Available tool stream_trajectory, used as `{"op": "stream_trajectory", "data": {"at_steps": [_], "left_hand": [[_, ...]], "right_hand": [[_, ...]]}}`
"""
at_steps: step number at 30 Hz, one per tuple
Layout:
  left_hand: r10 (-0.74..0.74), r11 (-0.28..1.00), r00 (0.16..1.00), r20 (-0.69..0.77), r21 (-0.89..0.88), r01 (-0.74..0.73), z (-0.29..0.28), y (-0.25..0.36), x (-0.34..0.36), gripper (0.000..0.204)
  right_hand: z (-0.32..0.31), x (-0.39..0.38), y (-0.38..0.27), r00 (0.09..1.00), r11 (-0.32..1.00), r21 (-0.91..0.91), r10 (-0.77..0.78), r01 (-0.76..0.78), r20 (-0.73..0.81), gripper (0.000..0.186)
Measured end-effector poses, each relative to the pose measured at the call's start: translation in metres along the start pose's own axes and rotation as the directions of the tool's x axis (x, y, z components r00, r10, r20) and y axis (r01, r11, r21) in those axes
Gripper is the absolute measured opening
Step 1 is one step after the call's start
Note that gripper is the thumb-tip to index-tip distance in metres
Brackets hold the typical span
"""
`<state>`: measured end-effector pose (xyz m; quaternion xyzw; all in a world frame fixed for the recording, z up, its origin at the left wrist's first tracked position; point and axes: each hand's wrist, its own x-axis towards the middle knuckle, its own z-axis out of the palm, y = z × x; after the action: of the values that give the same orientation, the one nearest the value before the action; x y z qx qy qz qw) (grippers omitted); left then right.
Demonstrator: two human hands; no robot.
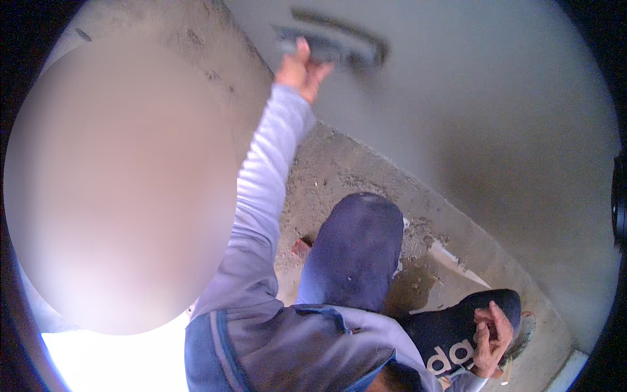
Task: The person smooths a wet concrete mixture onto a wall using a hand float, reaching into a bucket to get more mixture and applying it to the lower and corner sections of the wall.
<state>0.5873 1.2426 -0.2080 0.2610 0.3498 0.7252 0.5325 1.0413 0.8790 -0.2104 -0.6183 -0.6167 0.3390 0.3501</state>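
Note:
My left hand (302,73) is stretched far up and closed on a plastering trowel (330,47), which is slightly blurred. The trowel's long dark blade lies at the smooth grey wall (418,85), and dark shading shows beside it. Exactly how the fingers wrap its handle is hard to make out. Low on the right, my right hand (493,340) rests over my dark trouser leg with white lettering (450,353). Its fingers are loosely bent and apart, with nothing in them.
My bent knee (356,248) stands in the middle. Rough, dusty floor (346,163) meets the wall along a slanting edge. A reddish fragment (301,247) and a pale strip (457,263) lie there. Damp-looking dark patches mark the wall. A large blurred area hides the left side.

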Motion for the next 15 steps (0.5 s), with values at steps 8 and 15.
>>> {"op": "stream_trajectory", "data": {"at_steps": [8,15], "left_hand": [[0.372,0.924,0.880,0.293,-0.204,-0.323,-0.011,0.122,-0.048,0.026],[-0.134,0.990,0.922,-0.363,-0.098,0.106,-0.230,-0.097,-0.014,0.028]], "right_hand": [[0.005,-0.001,-0.004,1.000,0.998,-0.052,0.026,-0.026,-0.004,0.039],[0.022,0.010,-0.033,0.990,0.980,-0.168,0.117,-0.102,0.080,0.037]]}}
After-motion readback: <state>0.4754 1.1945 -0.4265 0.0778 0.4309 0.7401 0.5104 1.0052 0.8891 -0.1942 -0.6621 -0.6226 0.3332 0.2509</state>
